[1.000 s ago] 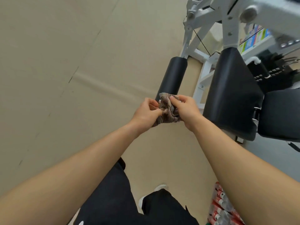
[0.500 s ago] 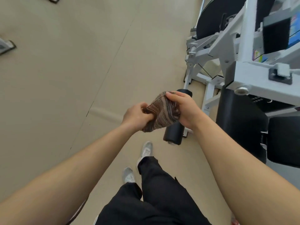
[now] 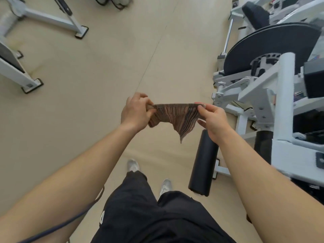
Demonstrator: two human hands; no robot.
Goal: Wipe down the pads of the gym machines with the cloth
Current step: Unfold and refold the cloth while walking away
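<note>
While the cloth touches no pad, both hands hold it up in the air, above and a little to the left of the black roller pad. The left hand pinches one end of the upper edge between thumb and curled fingers. The right hand pinches the other end, so this edge is pulled into a straight line and the rest hangs down to a point. I judge that the person stretches it like this to open or refold it, so that a flat side is ready for wiping. The roller pad sticks out from the white machine frame, which stands to the right of it. It lies just under the right forearm, so it seems the nearest surface to wipe. A second dark pad, further right of the roller pad, is partly hidden by the frame. Beyond the roller pad, a large black disc belongs to the same machine. The wiping itself is not yet begun, as I judge.
</note>
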